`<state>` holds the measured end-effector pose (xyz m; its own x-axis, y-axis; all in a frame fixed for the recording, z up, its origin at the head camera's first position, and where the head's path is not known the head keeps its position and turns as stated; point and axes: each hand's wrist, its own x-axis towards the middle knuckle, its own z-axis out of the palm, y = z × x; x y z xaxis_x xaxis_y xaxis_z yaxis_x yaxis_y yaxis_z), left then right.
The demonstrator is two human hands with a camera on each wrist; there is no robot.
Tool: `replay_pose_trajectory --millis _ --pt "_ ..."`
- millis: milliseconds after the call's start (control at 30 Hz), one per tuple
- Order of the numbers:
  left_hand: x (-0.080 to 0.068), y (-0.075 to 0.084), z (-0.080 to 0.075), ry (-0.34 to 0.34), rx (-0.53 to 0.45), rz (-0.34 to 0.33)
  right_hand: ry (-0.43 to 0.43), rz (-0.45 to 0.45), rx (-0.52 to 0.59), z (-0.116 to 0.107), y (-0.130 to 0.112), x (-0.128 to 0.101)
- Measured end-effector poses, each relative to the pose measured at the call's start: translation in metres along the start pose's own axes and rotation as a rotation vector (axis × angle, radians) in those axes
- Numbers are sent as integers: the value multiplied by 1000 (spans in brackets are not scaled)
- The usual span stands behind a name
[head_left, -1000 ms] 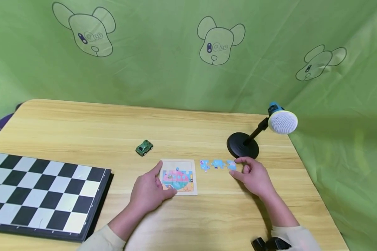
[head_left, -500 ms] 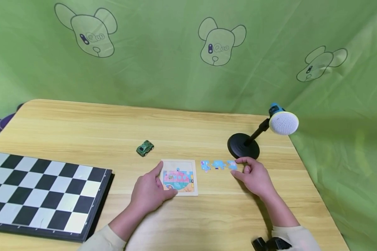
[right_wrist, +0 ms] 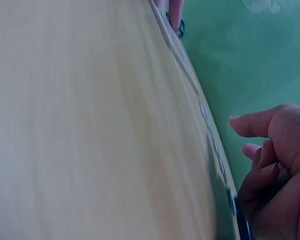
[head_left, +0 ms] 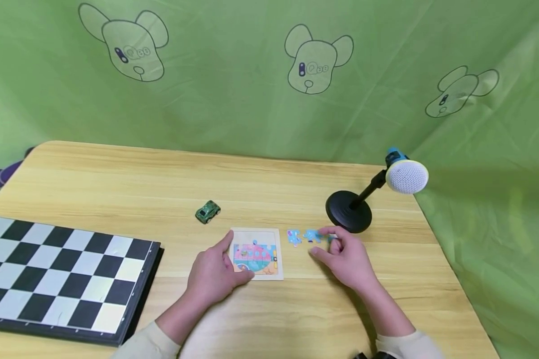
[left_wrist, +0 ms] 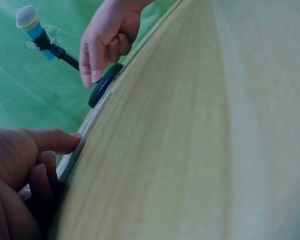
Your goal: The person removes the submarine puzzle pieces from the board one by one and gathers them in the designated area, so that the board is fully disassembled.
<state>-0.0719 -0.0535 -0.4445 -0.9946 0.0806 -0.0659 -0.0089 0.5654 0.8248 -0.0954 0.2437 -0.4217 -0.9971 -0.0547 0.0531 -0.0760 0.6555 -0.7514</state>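
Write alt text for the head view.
A person's left hand holds a partly filled puzzle tray on a wooden table while the right hand hovers over loose blue puzzle pieces. Around them are a green toy car, a microphone on a stand and a black-and-white checkered board.

Green curtain [head_left: 233, 119], "Q" [head_left: 312, 68] on printed animal heads [head_left: 316, 52], following letters [head_left: 322, 69] unclear

Right hand [head_left: 349, 259]: shifted towards nine o'clock, from the end puzzle piece [head_left: 331, 238] (then mostly hidden) to the middle piece [head_left: 312, 235].
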Motion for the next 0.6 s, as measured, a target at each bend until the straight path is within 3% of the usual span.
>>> replay_pose_trajectory --millis 367,600 --pt "-1 1 -1 4 -8 -9 -84 -102 122 29 -32 4" --pt "-1 -1 -2 -6 -10 1 -152 -154 122 48 -50 10"
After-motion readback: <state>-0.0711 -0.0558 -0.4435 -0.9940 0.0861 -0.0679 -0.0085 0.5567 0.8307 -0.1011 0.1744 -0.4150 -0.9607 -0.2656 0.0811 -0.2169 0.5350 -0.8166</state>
